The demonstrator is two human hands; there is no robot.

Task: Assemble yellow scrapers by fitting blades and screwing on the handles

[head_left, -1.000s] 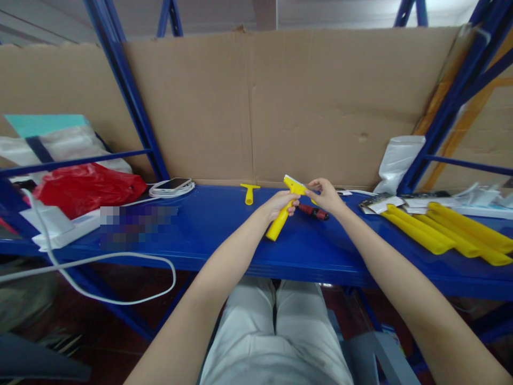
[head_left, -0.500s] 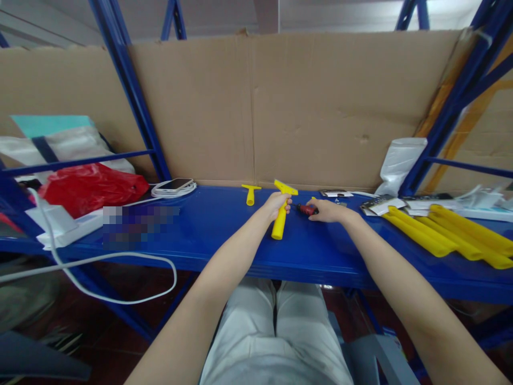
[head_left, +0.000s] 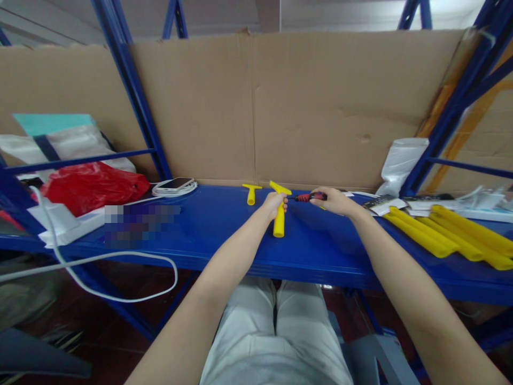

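My left hand point(head_left: 275, 205) is closed around the neck of a yellow T-shaped scraper point(head_left: 279, 225), its wide head tilted up and its hollow handle end pointing toward me. In my right hand point(head_left: 332, 200) is a screwdriver point(head_left: 305, 198) with a red and black handle, held level with its tip pointing left at the scraper just below the head. I cannot make out whether the tip touches it. A second yellow T-shaped piece point(head_left: 250, 198) lies on the blue table at the back, left of my left hand.
Several yellow tubes point(head_left: 452, 235) lie at the right beside printed packets point(head_left: 385, 205). A clear plastic bag point(head_left: 401, 166) leans by the blue rack post. At left are a phone point(head_left: 178, 184) on a coiled white cable, a red bag point(head_left: 94, 187) and a power strip point(head_left: 80, 227). Cardboard point(head_left: 320, 107) walls the back.
My right hand has lifted the screwdriver off the table surface and turned it level toward the scraper. My left hand and the scraper have shifted slightly left.
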